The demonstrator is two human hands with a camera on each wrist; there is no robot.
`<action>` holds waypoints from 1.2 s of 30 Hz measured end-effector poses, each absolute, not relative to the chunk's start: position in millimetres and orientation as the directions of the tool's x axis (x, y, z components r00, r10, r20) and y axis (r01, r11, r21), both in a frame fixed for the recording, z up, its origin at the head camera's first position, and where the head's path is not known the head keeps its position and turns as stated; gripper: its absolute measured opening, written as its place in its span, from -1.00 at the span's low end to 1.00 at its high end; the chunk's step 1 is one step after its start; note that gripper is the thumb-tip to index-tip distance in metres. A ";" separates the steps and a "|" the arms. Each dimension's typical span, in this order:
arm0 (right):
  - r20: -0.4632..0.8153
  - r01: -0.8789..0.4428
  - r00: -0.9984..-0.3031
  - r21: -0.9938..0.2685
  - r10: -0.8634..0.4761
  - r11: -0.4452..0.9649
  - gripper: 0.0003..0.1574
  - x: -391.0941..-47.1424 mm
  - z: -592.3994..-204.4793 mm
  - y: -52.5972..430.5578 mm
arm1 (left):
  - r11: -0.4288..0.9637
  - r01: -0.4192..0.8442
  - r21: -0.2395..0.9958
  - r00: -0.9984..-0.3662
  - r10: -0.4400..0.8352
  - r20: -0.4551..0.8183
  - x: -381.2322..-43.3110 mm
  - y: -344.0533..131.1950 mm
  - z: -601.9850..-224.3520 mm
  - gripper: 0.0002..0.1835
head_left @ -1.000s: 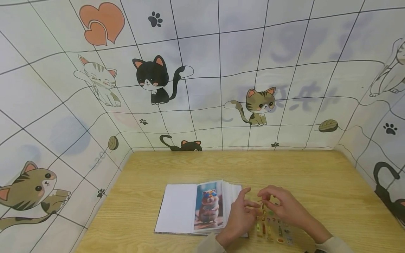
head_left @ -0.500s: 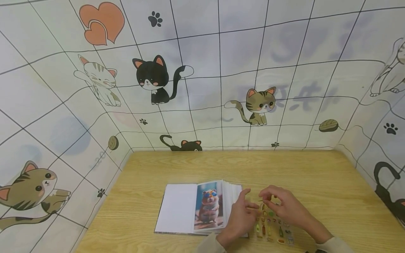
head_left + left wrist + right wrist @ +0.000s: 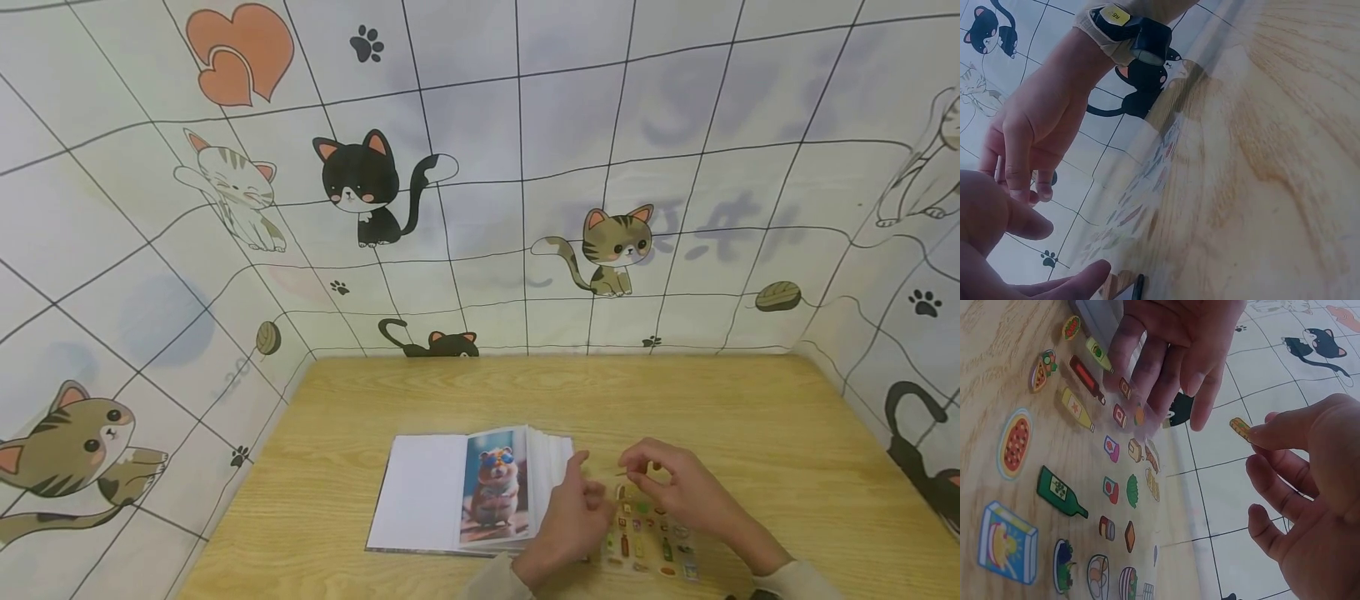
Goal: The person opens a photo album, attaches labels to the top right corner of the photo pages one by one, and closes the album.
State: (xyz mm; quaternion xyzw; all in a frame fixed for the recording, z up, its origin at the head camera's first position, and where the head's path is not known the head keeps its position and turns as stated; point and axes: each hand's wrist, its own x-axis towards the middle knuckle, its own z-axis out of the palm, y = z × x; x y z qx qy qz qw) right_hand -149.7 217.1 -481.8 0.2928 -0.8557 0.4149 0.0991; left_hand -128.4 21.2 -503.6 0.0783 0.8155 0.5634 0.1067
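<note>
One small sticker (image 3: 1240, 429) is off the sticker sheet (image 3: 652, 558), pinched between right hand (image 3: 678, 487) thumb and finger, right of the open album (image 3: 420, 492). Left hand (image 3: 572, 518) fingers loosely extended at the album-side edge of the sheet. Many stickers remain on the sheet, which lies right of the album; placing the loose one appears not yet done. Bluish characters (image 3: 716, 225) beyond the album look reversed; yellow wrist tag (image 3: 1114, 14) possibly "R5", unsure. Sticker labels: illegible.

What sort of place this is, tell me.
Probably a craft nook, perhaps at home: a wood-grain tabletop against cartoon-cat walls, bearing an open photo album and a sheet of food stickers.
</note>
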 end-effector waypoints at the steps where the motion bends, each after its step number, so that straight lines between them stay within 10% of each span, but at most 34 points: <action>1: 0.414 -0.581 -0.811 -0.648 -0.413 0.492 -0.57 -150.0 -482.3 217.4 | 0.347 0.002 0.938 -0.965 0.245 -0.088 -128.5 21.4 -503.6 -0.17; 23: 0.294 -0.407 -0.909 -0.782 -0.297 0.473 -0.85 -157.5 -483.1 226.5 | 0.339 0.093 0.936 -0.960 0.280 -0.006 -124.2 7.8 -484.4 -0.34; 36: 0.278 -0.386 -0.918 -0.792 -0.284 0.472 -0.90 -161.0 -480.8 221.4 | 0.361 0.332 0.871 -0.936 0.241 0.257 -131.5 -24.0 -482.4 -0.56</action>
